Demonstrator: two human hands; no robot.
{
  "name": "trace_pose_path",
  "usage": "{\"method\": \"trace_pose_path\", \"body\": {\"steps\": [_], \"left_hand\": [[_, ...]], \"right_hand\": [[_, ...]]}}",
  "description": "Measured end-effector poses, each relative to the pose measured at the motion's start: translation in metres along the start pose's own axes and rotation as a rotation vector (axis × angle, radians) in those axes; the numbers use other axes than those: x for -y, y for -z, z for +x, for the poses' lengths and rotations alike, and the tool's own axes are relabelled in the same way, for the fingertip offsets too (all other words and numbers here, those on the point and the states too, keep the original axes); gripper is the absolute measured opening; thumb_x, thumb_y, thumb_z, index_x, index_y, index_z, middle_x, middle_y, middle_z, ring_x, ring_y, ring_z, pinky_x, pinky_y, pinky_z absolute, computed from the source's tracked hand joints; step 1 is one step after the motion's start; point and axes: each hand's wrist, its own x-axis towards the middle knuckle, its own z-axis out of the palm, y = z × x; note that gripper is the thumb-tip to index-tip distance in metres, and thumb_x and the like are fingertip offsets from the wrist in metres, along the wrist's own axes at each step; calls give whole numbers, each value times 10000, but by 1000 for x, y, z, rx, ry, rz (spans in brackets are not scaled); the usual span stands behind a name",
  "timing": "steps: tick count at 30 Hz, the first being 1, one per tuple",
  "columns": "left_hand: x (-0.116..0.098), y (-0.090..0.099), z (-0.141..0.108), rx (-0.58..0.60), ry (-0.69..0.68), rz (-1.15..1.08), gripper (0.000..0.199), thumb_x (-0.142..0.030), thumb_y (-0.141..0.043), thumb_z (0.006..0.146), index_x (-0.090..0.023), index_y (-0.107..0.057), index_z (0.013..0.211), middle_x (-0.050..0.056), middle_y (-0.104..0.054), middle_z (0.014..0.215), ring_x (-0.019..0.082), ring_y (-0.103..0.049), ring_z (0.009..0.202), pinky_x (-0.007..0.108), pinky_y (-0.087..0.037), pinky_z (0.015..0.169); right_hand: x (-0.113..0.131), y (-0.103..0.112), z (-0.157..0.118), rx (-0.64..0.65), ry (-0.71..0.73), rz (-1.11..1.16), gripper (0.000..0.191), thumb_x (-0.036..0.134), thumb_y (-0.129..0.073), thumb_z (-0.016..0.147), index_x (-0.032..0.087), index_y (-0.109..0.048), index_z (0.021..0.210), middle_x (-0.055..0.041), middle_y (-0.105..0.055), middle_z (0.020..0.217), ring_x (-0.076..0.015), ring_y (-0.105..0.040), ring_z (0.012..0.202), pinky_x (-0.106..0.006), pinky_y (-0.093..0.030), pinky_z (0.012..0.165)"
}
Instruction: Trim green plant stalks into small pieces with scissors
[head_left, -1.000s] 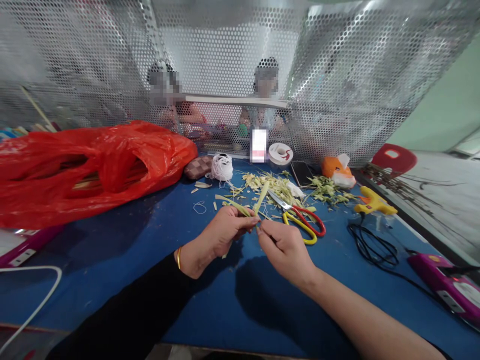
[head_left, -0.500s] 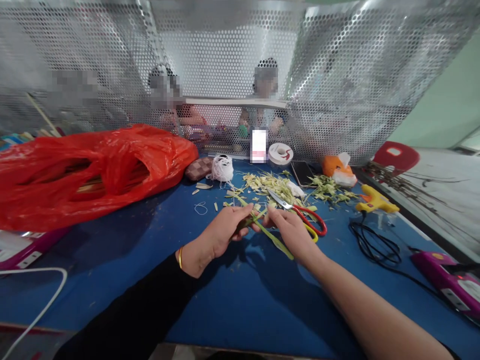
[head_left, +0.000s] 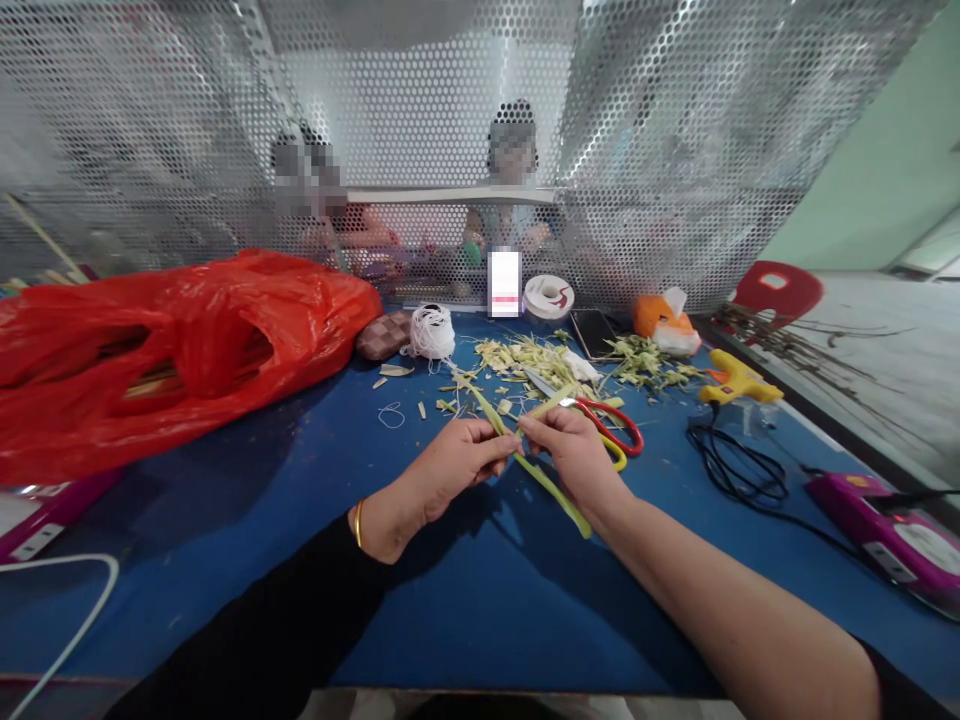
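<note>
Over the blue table (head_left: 465, 610), my left hand (head_left: 472, 452) pinches long, flat, green leaf strips (head_left: 556, 492) that cross each other between my hands. My right hand (head_left: 566, 445) closes its thumb and fingers on the strips close by, its fingertips near those of the left. One strip slants from upper left to lower right; another points up and right past my right hand. Just beyond that hand lie scissors (head_left: 628, 430) with red and yellow handles, their blades partly covered. Leaf scraps (head_left: 517, 358) are scattered behind the hands.
A red plastic bag (head_left: 202, 330) spreads over the left side. A ball of white string (head_left: 433, 332), a checkered pouch (head_left: 382, 337), a ribbon spool (head_left: 549, 297) and a phone (head_left: 594, 334) stand along the back. A yellow glue gun (head_left: 739, 380) and its cord lie right, near a purple power strip (head_left: 885, 535).
The view has shifted slightly. My right hand has changed its grip, and a leaf strip now sticks up and right above it. Both hands stay close together on the strips.
</note>
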Motion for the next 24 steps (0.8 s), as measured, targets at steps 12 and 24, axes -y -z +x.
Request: {"method": "trace_pose_path", "body": {"steps": [12,24], "left_hand": [[1,-2,-2,0,-35,117,362,-488,-683,710,-147,-639,598,-33,-493,471,67,-340,427,224,-195,437],[-2,-5,-6,108,8,86,365,-491,-621,755,-136,-707,754,4,-582,582,73,-361,455,221,-212,446]], "right_hand": [[8,5,6,84,1,-245,406,547,-723,628,187,-567,524,22,-525,472,-115,-454,445,-271,-375,489],[34,17,0,138,526,-801,162,331,-623,808,200,-703,756,-55,-670,844,-189,-612,770,-301,-449,687]]}}
